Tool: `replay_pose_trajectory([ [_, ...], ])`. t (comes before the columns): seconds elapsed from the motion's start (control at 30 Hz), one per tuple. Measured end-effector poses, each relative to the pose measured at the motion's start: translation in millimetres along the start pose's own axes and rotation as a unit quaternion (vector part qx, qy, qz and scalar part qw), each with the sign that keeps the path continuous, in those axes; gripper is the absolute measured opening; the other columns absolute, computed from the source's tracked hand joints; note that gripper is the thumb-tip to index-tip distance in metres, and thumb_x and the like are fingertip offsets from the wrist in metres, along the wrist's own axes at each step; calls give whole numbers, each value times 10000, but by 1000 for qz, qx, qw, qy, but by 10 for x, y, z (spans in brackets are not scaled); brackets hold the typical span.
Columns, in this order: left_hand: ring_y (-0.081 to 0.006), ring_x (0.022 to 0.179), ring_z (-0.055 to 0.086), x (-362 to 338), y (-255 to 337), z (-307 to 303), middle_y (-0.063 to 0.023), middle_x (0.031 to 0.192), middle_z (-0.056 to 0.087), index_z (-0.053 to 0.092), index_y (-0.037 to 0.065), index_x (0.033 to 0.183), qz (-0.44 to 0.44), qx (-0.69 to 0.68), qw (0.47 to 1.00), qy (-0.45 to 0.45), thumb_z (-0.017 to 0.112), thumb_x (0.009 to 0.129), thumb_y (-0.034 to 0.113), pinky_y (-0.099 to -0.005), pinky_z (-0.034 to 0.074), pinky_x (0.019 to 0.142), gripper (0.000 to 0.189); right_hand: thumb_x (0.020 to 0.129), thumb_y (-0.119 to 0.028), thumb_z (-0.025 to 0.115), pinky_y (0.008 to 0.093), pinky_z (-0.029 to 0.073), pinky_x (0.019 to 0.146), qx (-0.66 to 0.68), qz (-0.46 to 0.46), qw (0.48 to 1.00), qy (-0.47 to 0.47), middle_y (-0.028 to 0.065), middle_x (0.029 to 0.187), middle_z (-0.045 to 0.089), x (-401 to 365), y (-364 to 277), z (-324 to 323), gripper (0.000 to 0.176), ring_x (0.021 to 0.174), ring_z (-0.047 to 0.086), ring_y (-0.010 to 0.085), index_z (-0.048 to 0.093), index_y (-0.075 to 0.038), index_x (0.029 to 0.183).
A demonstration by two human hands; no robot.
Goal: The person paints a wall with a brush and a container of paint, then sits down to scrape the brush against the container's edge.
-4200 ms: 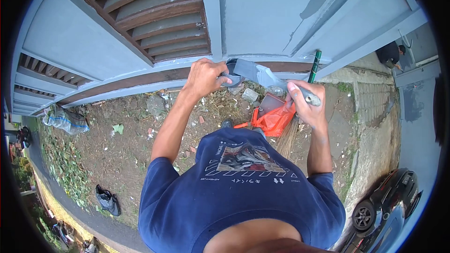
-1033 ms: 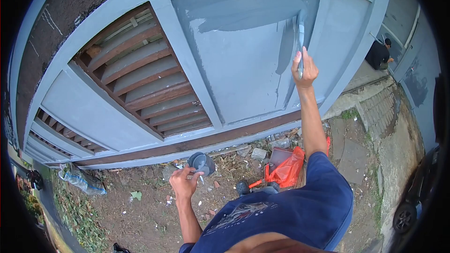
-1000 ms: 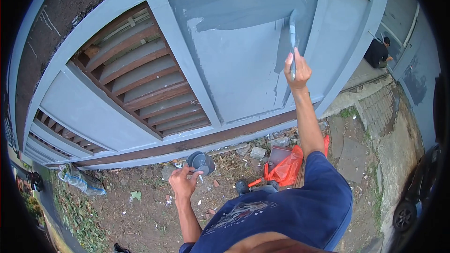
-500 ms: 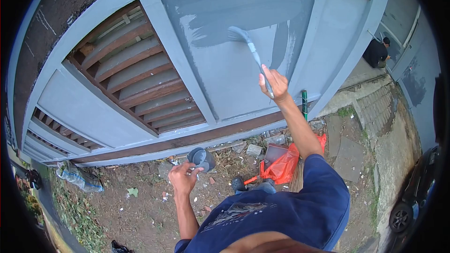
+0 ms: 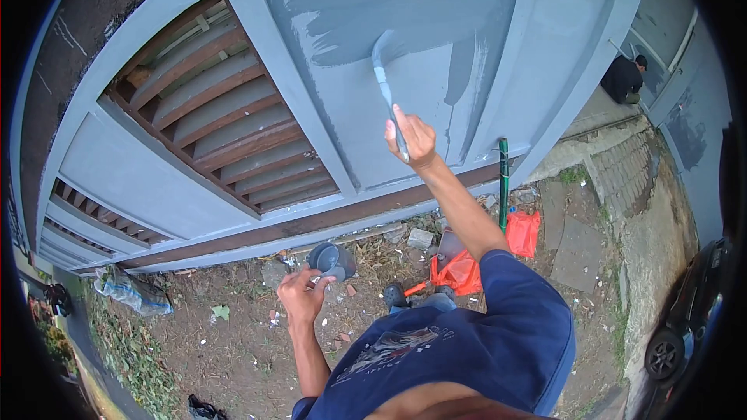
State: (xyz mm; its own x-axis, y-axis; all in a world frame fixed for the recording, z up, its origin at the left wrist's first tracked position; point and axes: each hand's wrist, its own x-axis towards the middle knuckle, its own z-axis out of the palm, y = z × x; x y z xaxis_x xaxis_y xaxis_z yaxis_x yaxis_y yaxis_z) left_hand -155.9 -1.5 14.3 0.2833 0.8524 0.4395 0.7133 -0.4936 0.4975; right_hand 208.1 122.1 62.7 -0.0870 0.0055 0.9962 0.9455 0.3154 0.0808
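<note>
A paintbrush is gripped by its handle in my right hand, with its bristles pressed and bent against the wall panel. Darker wet grey paint covers the panel's upper part and a strip down its right side; lighter grey shows beneath. My left hand is closed on the rim of a small dark paint pot, held low over the ground. Grey paint shows inside the pot.
Left of the panel are brown wooden louvres. Below lie orange plastic bags, a green pole and rubble on dirt. A clear plastic sack lies at left. Another person crouches far right; a dark car stands nearby.
My right hand has moved left with the paintbrush, whose bristles shifted slightly left and up on the panel. More of the green pole shows. My left hand stays nearly still with the pot.
</note>
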Motion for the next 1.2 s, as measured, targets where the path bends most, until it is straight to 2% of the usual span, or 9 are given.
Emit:
replay_pose_trajectory([
  [0.07,-216,560,652,-56,-68,-24,-178,829,737,752,86,784,-15,20,1000,-7,916,577,256,-355,522,643,314,771,-1,714,293,417,415,70,-24,997,11,63,630,521,107,-253,196,346,492,528,180,627,120,1084],
  [0.2,-217,573,658,-71,-92,-61,-165,778,732,750,85,781,-29,12,1000,-1,913,585,239,-356,517,638,299,763,3,718,292,415,415,108,-57,992,-13,63,630,520,189,-218,99,359,488,520,179,628,108,1094],
  [0.33,-225,589,671,-45,-166,-36,-169,776,732,743,79,786,1,13,1000,12,909,590,219,-352,517,639,292,762,30,717,300,430,429,-33,-47,998,-23,72,632,530,112,537,-480,356,497,531,186,637,96,1102],
  [0.47,-233,605,680,17,-195,30,-162,771,732,740,76,793,15,16,1000,12,908,593,221,-353,516,638,298,800,15,716,317,426,436,-179,-22,982,45,80,628,552,232,1226,-977,280,488,527,206,663,76,1068],
  [0.6,-237,606,679,62,-137,61,-142,722,721,738,75,786,30,25,999,8,909,598,229,-358,514,633,297,815,4,712,321,424,438,-275,10,959,68,76,619,551,388,1461,-1190,244,489,531,201,673,68,1048],
  [0.77,-238,597,675,77,-93,99,-138,700,713,742,75,789,11,-7,1000,2,910,599,222,-363,515,623,293,808,-5,717,315,433,442,-183,10,982,44,74,612,548,316,1147,-816,265,484,531,203,667,71,1056],
  [1.03,-239,578,670,96,-123,128,-145,685,707,740,77,788,16,-1,1000,7,915,596,236,-363,514,616,304,768,4,720,292,395,407,42,-36,998,21,51,610,507,484,-14,-32,344,479,506,168,639,98,1089],
  [1.07,-239,581,673,115,-127,135,-150,686,707,740,77,788,10,-6,1000,3,915,596,239,-362,515,619,306,762,5,724,289,390,408,90,-50,995,10,48,608,496,523,-50,-24,362,479,498,165,633,99,1100],
  [1.2,-239,586,677,173,-189,206,-151,685,707,741,80,788,40,-6,999,19,915,600,243,-365,516,621,303,758,15,723,289,389,413,75,-83,994,-4,42,609,490,645,223,-218,371,480,495,165,633,88,1111],
])
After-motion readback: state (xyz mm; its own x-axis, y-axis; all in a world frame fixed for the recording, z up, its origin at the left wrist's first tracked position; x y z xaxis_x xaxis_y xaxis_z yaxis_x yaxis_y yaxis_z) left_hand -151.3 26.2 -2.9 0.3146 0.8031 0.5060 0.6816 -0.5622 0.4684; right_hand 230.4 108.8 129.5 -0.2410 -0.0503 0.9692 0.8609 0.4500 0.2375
